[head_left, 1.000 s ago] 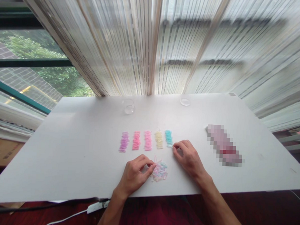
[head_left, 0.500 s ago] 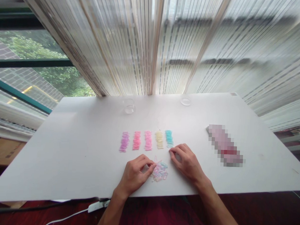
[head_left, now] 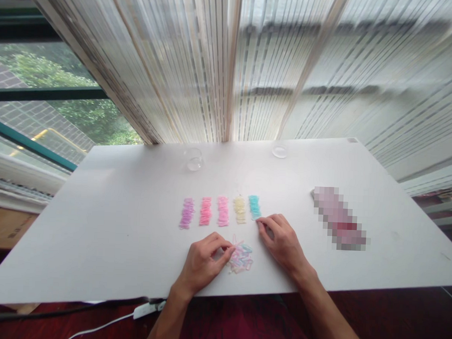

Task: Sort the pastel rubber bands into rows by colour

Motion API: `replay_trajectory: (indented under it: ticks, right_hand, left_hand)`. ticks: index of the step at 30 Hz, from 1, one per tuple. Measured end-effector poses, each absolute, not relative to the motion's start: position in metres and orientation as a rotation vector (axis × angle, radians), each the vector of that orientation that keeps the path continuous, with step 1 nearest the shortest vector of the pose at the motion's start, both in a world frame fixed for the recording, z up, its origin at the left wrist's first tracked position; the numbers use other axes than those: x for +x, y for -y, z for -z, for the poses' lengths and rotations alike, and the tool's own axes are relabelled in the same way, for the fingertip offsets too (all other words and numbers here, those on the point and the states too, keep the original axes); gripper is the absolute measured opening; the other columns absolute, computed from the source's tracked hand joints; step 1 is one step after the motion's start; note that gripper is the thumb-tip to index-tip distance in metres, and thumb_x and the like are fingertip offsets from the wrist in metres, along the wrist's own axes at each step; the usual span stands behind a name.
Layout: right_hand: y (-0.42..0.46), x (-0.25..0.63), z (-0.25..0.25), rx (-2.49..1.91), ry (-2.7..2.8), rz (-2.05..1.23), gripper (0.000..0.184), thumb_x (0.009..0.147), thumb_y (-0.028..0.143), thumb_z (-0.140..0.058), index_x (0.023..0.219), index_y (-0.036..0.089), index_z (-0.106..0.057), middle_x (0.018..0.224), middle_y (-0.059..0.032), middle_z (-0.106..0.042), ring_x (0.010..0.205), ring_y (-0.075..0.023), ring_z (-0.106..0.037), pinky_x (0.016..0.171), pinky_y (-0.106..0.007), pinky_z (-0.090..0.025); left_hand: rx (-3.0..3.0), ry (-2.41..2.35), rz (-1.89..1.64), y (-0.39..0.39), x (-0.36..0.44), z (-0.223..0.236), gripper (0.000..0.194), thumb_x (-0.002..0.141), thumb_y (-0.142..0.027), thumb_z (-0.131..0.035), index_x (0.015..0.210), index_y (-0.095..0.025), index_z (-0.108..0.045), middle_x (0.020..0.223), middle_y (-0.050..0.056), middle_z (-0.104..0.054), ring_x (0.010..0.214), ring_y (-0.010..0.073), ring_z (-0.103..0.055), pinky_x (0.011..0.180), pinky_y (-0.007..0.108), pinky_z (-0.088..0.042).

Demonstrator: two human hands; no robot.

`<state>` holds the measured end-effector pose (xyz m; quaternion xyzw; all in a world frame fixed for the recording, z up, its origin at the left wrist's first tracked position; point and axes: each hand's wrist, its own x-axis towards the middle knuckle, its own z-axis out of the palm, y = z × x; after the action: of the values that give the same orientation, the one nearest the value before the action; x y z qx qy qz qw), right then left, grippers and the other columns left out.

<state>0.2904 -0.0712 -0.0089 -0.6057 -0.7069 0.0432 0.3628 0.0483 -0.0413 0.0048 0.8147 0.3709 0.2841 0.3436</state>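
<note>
A loose pile of small, thin, clip-like pieces point(head_left: 243, 260) in mixed pastel colours lies near the table's front edge. At its left side my left hand point(head_left: 207, 258) is closed in a pinch, its fingertips touching the pile; whatever they hold is too small to name. My right hand point(head_left: 281, 239) pinches at the lower end of the turquoise row point(head_left: 254, 207), and its fingertips hide what is between them. Left of that row stand a yellow row point(head_left: 239, 210), a light pink row point(head_left: 223, 211), a deeper pink row point(head_left: 205, 211) and a purple row point(head_left: 187, 214) of similar pieces.
Two clear round containers or lids, one at back left point(head_left: 195, 163) and one at back right point(head_left: 279, 151), rest on the white table point(head_left: 107, 224). A blurred pinkish oblong object point(head_left: 336, 217) lies to the right. A white power strip point(head_left: 145, 310) hangs below the front edge.
My right hand has moved slightly away from me, its fingertips closer to the turquoise row's lower end. My left hand stays at the pile.
</note>
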Motion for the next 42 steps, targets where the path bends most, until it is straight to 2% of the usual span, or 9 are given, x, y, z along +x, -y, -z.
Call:
replay_trajectory:
  ticks: [7, 15, 21, 28, 36, 42]
  right_hand:
    - [0.072, 0.291, 0.008, -1.547, 1.805, -0.153, 0.013, 0.099, 0.013, -0.056, 0.1, 0.021, -0.066, 0.086, -0.0057, -0.064, 0.082, -0.0235, -0.061, 0.075, -0.038, -0.054]
    - [0.078, 0.294, 0.005, -1.52, 1.81, -0.218, 0.012, 0.1, 0.015, -0.056, 0.1, 0.021, -0.066, 0.089, -0.006, -0.066, 0.085, -0.0234, -0.062, 0.076, -0.039, -0.055]
    - [0.092, 0.287, -0.001, -1.444, 1.883, -0.355, 0.014, 0.097, 0.014, -0.057, 0.104, 0.022, -0.066, 0.09, -0.0056, -0.066, 0.085, -0.0225, -0.063, 0.075, -0.038, -0.056]
    - [0.099, 0.276, -0.003, -1.429, 1.975, -0.439, 0.014, 0.093, 0.013, -0.063, 0.102, 0.023, -0.067, 0.089, -0.0049, -0.067, 0.084, -0.0228, -0.063, 0.076, -0.039, -0.056]
    - [0.097, 0.27, 0.003, -1.443, 1.975, -0.449, 0.013, 0.091, 0.009, -0.065, 0.094, 0.021, -0.065, 0.087, -0.0035, -0.066, 0.083, -0.0225, -0.061, 0.077, -0.039, -0.053]
    - [0.098, 0.27, 0.003, -1.465, 1.934, -0.45, 0.014, 0.09, 0.008, -0.065, 0.092, 0.022, -0.064, 0.086, -0.0033, -0.066, 0.083, -0.0225, -0.061, 0.075, -0.038, -0.053]
  left_hand:
    - [2.105, -0.98, -0.711, 0.041, 0.047, -0.007, 0.016, 0.1, -0.028, -0.061, 0.092, -0.021, -0.073, 0.083, 0.002, -0.069, 0.068, 0.0131, -0.06, 0.064, 0.024, -0.047]
    - [2.174, -1.038, -0.58, 0.04, 0.045, -0.015, 0.015, 0.1, -0.026, -0.057, 0.108, -0.024, -0.07, 0.097, 0.0, -0.07, 0.063, 0.0117, -0.057, 0.066, 0.025, -0.051]
    - [2.282, -1.068, -0.544, 0.044, 0.043, -0.019, 0.017, 0.098, -0.024, -0.059, 0.112, -0.026, -0.069, 0.102, 0.001, -0.071, 0.076, 0.0148, -0.068, 0.071, 0.026, -0.056]
    - [2.378, -1.019, -0.559, 0.044, 0.057, -0.016, 0.02, 0.096, -0.026, -0.064, 0.116, -0.025, -0.069, 0.108, 0.003, -0.07, 0.089, 0.0181, -0.071, 0.078, 0.028, -0.059]
    - [2.429, -1.002, -0.507, 0.041, 0.069, -0.013, 0.017, 0.093, -0.02, -0.066, 0.108, -0.024, -0.073, 0.103, 0.002, -0.07, 0.079, 0.0149, -0.07, 0.072, 0.025, -0.058]
    - [2.386, -1.003, -0.504, 0.043, 0.062, -0.015, 0.013, 0.094, -0.02, -0.065, 0.104, -0.024, -0.072, 0.098, 0.001, -0.071, 0.08, 0.0154, -0.07, 0.071, 0.024, -0.056]
